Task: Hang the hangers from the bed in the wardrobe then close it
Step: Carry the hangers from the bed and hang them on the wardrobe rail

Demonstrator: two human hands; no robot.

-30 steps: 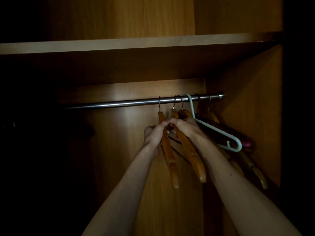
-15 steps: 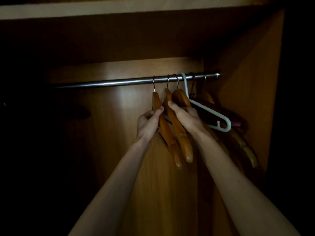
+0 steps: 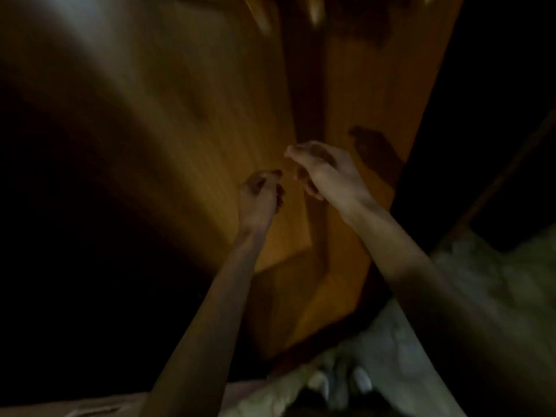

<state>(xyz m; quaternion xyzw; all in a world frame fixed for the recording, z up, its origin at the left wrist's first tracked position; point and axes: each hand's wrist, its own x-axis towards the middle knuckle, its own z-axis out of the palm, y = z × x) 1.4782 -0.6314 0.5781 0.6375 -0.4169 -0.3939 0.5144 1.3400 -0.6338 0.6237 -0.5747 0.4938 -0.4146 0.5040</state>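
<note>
Only the lower tips of the hangers [image 3: 314,13] show, blurred, at the top edge inside the wardrobe [image 3: 186,152]. Both hands are below them in front of its wooden back panel, holding nothing. The left hand [image 3: 260,194] has its fingers curled loosely in; the right hand [image 3: 323,170] is beside it, fingers bent and partly open. A pale bed [image 3: 487,290] lies lower right.
</note>
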